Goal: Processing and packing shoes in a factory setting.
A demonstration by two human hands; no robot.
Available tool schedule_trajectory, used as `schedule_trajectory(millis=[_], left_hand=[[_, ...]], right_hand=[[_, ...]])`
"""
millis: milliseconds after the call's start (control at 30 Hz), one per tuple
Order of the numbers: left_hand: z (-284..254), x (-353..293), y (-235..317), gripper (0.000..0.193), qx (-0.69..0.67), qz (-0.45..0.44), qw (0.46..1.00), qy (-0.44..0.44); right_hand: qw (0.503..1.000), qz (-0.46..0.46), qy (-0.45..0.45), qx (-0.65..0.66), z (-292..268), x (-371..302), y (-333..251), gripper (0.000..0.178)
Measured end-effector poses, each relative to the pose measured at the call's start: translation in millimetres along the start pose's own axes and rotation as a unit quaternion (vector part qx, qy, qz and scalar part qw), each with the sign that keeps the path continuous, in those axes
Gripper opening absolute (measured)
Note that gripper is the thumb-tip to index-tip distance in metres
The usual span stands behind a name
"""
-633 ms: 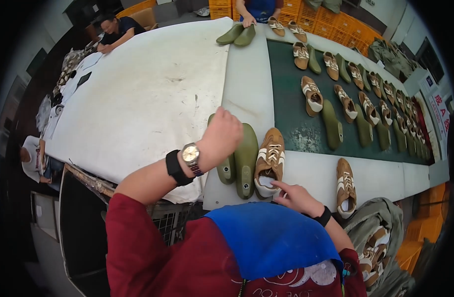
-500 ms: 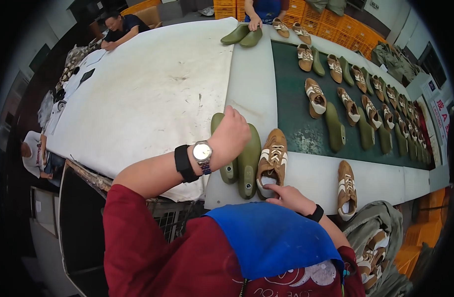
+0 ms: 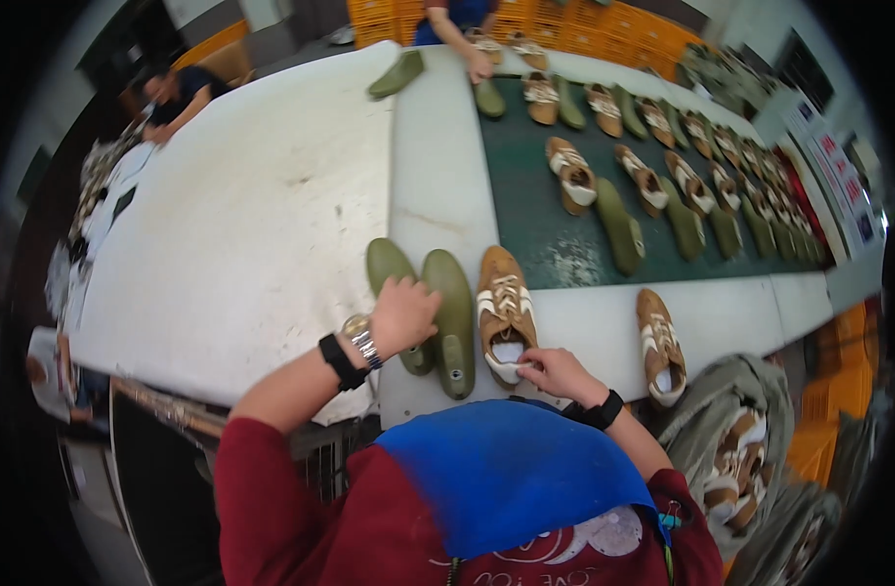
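Note:
Two green shoe lasts lie side by side before me, the left last [image 3: 387, 256] partly covered by my left hand [image 3: 406, 317], the right last [image 3: 452, 293] beside it. My left hand is over them with bent fingers slightly apart, its fingertips at the edge of the right last; no firm grip shows. A brown sneaker [image 3: 504, 283] with white stripes and laces lies right of the lasts, heel toward me. My right hand [image 3: 564, 376] pinches its white heel collar between thumb and fingers. Another brown sneaker [image 3: 659, 342] lies farther right.
A green mat [image 3: 535, 234] on the right carries rows of sneakers and lasts. A white cloth [image 3: 242, 195] covers the left table. Across, a co-worker's hand [image 3: 479, 66] touches a last; another last [image 3: 398, 75] lies nearby. A grey sack of sneakers [image 3: 682, 430] stands at lower right.
My left hand has come down and nearer over the lasts. My right hand now pinches the sneaker's heel. Across the table, a co-worker has moved one last onto the mat. My view has shifted.

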State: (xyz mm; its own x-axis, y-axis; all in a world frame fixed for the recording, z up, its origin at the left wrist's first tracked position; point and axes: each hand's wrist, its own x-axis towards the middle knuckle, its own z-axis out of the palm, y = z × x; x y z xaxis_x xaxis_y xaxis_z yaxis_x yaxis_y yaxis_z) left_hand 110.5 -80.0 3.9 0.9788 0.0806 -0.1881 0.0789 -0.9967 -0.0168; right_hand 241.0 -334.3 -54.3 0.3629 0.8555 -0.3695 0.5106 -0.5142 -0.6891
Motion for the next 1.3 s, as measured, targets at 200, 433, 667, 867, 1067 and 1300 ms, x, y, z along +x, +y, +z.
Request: schedule_trajectory(millis=[200, 433, 667, 867, 1067, 1300], left_hand=[[57, -4, 9, 0.071, -0.153, -0.055, 0.987, -0.016], [66, -12, 17, 0.073, -0.124, -0.070, 0.985, 0.100], [75, -14, 21, 0.070, -0.128, -0.077, 0.982, 0.117], [69, -16, -10, 0.048, -0.360, -0.061, 0.929, 0.061], [59, -13, -16, 0.040, -0.498, -0.079, 0.863, 0.040], [63, -7, -17, 0.042, -0.489, -0.065, 0.867, 0.061]], right_hand=[[0.994, 0.048, 0.089, -0.031, -14, -11, 10, 0.030], [0.988, 0.053, 0.088, -0.111, -7, -7, 2, 0.033], [0.978, -0.159, 0.011, -0.138, -6, 15, -62, 0.045], [0.979, -0.152, -0.033, -0.129, 37, 70, -75, 0.064], [0.992, -0.101, -0.007, -0.080, 42, 72, -70, 0.067], [0.935, -0.102, 0.026, 0.338, -26, 73, -30, 0.049]])
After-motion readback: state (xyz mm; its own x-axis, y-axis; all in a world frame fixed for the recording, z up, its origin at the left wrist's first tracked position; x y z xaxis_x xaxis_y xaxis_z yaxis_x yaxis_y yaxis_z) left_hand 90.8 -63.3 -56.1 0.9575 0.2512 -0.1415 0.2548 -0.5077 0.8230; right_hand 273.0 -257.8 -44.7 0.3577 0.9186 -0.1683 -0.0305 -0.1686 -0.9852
